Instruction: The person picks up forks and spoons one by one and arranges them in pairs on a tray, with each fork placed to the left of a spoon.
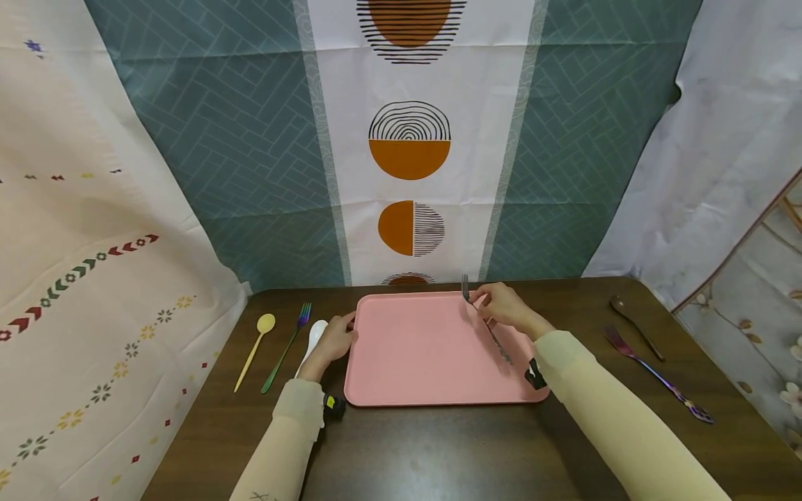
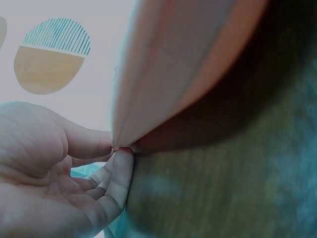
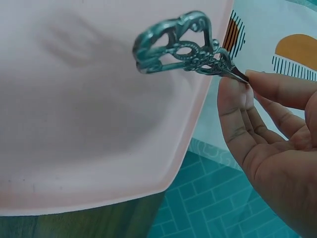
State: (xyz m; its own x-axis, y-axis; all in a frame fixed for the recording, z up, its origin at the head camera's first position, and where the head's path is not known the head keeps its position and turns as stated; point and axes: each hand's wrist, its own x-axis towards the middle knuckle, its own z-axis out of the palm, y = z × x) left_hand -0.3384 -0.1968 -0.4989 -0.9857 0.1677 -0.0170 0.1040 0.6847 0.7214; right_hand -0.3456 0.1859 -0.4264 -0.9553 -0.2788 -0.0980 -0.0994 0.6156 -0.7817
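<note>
Over the right side of a flat pink rectangular tray with a low rim (image 1: pixel 407 355), a slim silver-grey metal fork with an ornate openwork handle (image 1: pixel 498 343) slants with its tines toward the far edge. The person's right hand (image 1: pixel 506 306) pinches the fork's shaft between thumb and fingertips; whether the handle's end touches the tray I cannot tell. At the tray's left edge, the left hand (image 1: pixel 335 337) pinches the rim, thumb against fingers.

Beside the left hand and partly hidden by it lies a white spoon (image 1: pixel 317 332), then a green-handled fork with bluish-purple tines (image 1: pixel 285 352) and a yellow spoon (image 1: pixel 264 325). Right of the tray lie a purple-blue iridescent fork (image 1: pixel 665 384) and a dark brown spoon (image 1: pixel 617 304). All rest on a dark brown wooden table (image 1: pixel 438 452), before a teal-and-white patterned cloth (image 1: pixel 476 153).
</note>
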